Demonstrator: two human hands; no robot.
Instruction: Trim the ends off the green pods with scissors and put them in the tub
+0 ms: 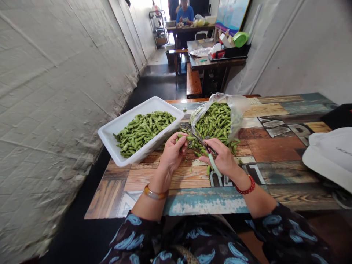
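Note:
Between the thumb and fingers of my left hand [173, 151] is a green edamame pod [187, 138], its tip pointing right. My right hand [222, 158] grips a pair of scissors [211, 161] with pale green handles, the blades reaching up to the pod's end. To the left stands a white plastic tub [129, 160] heaped with edamame pods [145, 130]. Beyond my right hand an open clear plastic bag [238, 110] holds many more pods [214, 119]. Loose pods and trimmed bits lie on the table below the bag and beside the tub.
The patchwork-wood table [198, 200] spans in front of me. A white cap [330, 154] lies at its right end. Behind are a bench [194, 79], another table with a black tray [231, 52], and a person in blue [185, 15]. A wall [55, 91] runs along the left.

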